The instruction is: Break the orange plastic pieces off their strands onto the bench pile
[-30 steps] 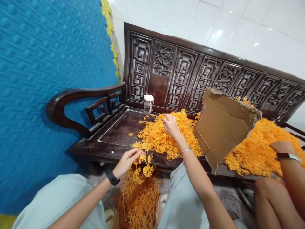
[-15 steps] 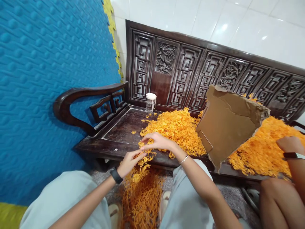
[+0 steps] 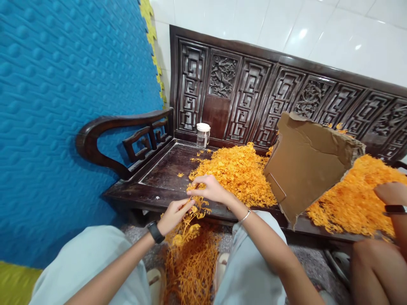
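My left hand (image 3: 174, 217), with a black watch band at its wrist, is closed on a branching orange plastic sprig (image 3: 190, 226). The sprig hangs down over the bench's front edge. Just above and to the right, my right hand (image 3: 210, 189) pinches the upper end of the sprig, where small orange pieces show at the fingertips. Its exact grip is partly hidden by the fingers. Behind my right hand, a heap of small orange plastic pieces (image 3: 238, 171) lies on the dark wooden bench (image 3: 162, 169). Thin orange stems (image 3: 193, 271) are piled on the floor between my feet.
A torn cardboard sheet (image 3: 311, 165) leans between my heap and another orange heap (image 3: 359, 203). Another person's hand (image 3: 392, 195) is at that heap. A clear lidded cup (image 3: 202, 136) stands near the carved backrest (image 3: 222, 114). Blue foam matting (image 3: 63, 84) lies left.
My fingertips have drawn slightly apart, with the sprig between them. The whole view has shifted a little, and the other person's hand stays by the right heap.
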`<state>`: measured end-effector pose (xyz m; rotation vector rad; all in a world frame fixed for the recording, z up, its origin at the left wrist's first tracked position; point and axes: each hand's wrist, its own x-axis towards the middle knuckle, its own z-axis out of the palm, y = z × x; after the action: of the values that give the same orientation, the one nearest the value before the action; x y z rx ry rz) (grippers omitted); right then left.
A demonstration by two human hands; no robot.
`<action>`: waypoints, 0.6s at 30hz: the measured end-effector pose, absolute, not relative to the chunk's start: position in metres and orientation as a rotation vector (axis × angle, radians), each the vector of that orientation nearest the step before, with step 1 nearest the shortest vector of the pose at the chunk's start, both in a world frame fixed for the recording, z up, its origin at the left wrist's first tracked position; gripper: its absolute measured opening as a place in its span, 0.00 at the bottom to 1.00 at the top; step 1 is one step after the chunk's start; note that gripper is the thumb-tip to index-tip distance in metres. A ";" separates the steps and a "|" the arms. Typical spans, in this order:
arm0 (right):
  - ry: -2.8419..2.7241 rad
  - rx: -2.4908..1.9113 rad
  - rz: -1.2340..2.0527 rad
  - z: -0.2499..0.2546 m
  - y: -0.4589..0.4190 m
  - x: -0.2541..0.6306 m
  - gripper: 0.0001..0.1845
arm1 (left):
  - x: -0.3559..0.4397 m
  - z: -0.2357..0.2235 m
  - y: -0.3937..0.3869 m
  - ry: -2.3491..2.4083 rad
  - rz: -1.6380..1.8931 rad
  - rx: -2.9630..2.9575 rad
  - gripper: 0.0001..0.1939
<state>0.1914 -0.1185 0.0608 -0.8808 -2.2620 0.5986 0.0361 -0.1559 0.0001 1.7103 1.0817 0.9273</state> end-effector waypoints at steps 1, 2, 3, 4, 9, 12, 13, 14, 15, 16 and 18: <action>-2.226 -0.902 0.627 0.062 -0.119 0.191 0.14 | 0.037 0.000 -0.156 1.076 0.916 1.703 0.22; -2.195 -0.923 0.643 0.062 -0.119 0.191 0.15 | 0.037 0.000 -0.157 1.072 0.906 1.695 0.22; -2.164 -0.942 0.651 0.063 -0.120 0.190 0.16 | 0.038 0.000 -0.158 1.070 0.899 1.684 0.22; -2.129 -0.960 0.656 0.063 -0.120 0.189 0.17 | 0.038 0.001 -0.159 1.071 0.893 1.671 0.23; -1.931 -1.000 0.671 0.064 -0.127 0.182 0.19 | 0.037 0.009 -0.170 1.089 0.855 1.557 0.23; -1.825 -1.010 0.623 0.064 -0.132 0.174 0.17 | 0.036 0.017 -0.176 1.069 0.884 1.444 0.24; -1.780 -1.024 0.610 0.064 -0.134 0.171 0.16 | 0.036 0.019 -0.177 1.063 0.903 1.415 0.24; -1.730 -1.043 0.603 0.064 -0.135 0.168 0.15 | 0.035 0.020 -0.177 1.060 0.921 1.396 0.25; -1.679 -1.065 0.605 0.064 -0.136 0.166 0.14 | 0.035 0.022 -0.177 1.063 0.934 1.383 0.25; -1.633 -1.083 0.613 0.064 -0.136 0.163 0.14 | 0.035 0.023 -0.177 1.070 0.944 1.374 0.25; -1.563 -1.103 0.629 0.063 -0.136 0.160 0.14 | 0.036 0.024 -0.176 1.077 0.962 1.372 0.25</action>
<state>0.1599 -0.1363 0.0632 -1.1032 -1.5633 0.6289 0.0357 -0.1758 0.0245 1.3718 1.0768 0.9623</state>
